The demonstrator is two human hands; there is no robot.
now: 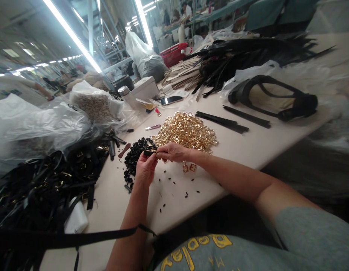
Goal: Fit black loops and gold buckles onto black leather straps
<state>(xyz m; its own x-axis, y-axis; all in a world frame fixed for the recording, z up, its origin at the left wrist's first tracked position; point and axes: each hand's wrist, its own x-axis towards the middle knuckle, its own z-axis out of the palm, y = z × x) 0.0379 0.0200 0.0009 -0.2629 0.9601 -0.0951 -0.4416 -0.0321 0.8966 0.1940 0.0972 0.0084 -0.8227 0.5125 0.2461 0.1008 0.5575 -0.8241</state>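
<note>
My left hand and my right hand meet above the table, both pinched on a small black strap piece with a gold buckle held between them. Just behind the hands lies a heap of gold metal buckles. A pile of small black loops sits to the left of it. Two loose gold buckles lie under my right wrist. Tiny black bits are scattered on the tabletop below the hands. A long black strap crosses over my left forearm.
A tangle of finished black straps fills the left side. Clear plastic bags stand behind it. Long black strips, a phone, a black handle piece and stacks of strips lie farther back. The table edge runs at right.
</note>
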